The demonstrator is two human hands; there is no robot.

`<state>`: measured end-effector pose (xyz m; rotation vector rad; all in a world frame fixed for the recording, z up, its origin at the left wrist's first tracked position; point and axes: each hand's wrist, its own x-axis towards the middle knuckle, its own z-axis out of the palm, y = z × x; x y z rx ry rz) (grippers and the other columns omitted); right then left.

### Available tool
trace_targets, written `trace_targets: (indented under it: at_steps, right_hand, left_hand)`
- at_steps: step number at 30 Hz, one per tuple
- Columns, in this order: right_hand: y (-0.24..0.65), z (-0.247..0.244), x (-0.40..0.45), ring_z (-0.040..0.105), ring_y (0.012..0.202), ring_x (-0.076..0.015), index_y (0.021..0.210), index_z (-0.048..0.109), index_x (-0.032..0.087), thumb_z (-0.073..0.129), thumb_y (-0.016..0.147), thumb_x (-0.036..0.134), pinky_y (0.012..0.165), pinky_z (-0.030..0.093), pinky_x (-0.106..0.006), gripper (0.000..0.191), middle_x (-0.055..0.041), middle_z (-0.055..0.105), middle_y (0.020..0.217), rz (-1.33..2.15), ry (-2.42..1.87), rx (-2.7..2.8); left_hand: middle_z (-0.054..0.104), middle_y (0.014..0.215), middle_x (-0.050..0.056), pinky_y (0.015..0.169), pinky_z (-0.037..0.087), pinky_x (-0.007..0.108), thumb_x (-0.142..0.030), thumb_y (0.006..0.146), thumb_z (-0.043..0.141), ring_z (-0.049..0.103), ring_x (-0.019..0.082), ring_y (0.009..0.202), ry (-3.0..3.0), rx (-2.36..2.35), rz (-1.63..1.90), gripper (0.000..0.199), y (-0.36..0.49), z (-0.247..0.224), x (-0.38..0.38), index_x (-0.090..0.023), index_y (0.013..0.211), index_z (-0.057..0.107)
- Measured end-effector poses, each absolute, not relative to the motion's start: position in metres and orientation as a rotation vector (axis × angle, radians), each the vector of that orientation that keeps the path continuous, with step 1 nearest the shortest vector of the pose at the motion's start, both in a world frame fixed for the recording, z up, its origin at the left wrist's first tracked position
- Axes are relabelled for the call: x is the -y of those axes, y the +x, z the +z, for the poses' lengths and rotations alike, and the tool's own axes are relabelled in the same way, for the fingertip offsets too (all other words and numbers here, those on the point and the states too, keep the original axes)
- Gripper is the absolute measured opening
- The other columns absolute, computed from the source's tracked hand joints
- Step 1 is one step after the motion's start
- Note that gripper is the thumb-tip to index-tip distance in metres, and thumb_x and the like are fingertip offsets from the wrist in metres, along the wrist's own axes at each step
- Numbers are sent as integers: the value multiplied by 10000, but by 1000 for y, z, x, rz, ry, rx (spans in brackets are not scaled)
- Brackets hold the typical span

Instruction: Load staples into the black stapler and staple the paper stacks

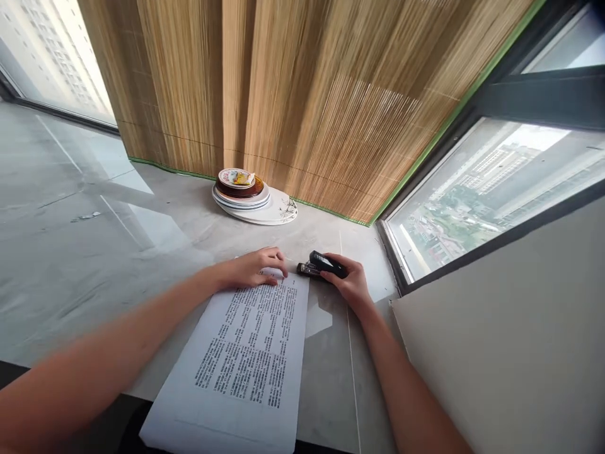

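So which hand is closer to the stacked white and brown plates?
The left hand, on the printed white paper in front of the plates. The right hand, gripping a black stapler, is farther right.

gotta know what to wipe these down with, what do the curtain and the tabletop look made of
The curtain looks like thin bamboo or reed strips, matte, judging by its fine slats and cross threads. The tabletop could be polished stone or glazed tile: grey, glossy, with window reflections and straight joint lines.
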<state>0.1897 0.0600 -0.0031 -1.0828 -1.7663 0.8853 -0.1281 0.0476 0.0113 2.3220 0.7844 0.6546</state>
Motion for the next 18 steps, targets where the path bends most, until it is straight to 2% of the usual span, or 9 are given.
trace_targets:
  at_steps: [6, 9, 11, 18]
  right_hand:
    - [189, 1, -56, 777, 1013, -312, 1120, 829, 274, 852, 782, 330, 946, 617, -482, 343, -58, 830, 1087, 773, -1128, 1849]
    - [190, 3, -55, 763, 1003, -305, 1135, 827, 273, 822, 808, 312, 937, 600, -474, 329, -63, 821, 1086, 583, -1157, 1832]
    - [190, 4, -55, 754, 997, -294, 1140, 825, 277, 804, 824, 296, 939, 588, -465, 318, -58, 814, 1080, 540, -1144, 1861]
    - [187, 6, -50, 760, 987, -268, 1156, 817, 278, 837, 818, 295, 915, 589, -428, 339, -37, 819, 1076, 734, -1071, 1918]
  left_hand:
    - [706, 1228, 74, 1075, 473, 439, -185, 973, 667, 631, 262, 1153, 2465, -800, 638, 242, -129, 2, -50, -330, 1071, 833]
    - [689, 1320, 70, 1076, 456, 465, -204, 938, 702, 617, 290, 1184, 2501, -909, 652, 284, -127, 1, -48, -324, 1178, 795]
    - [687, 1294, 78, 1059, 452, 472, -206, 896, 709, 609, 307, 1182, 2542, -1024, 614, 360, -124, 2, -44, -295, 1241, 756]
    - [652, 1234, 87, 1031, 445, 460, -197, 885, 609, 583, 301, 1178, 2640, -1179, 466, 353, -116, 11, -34, -236, 1228, 683]
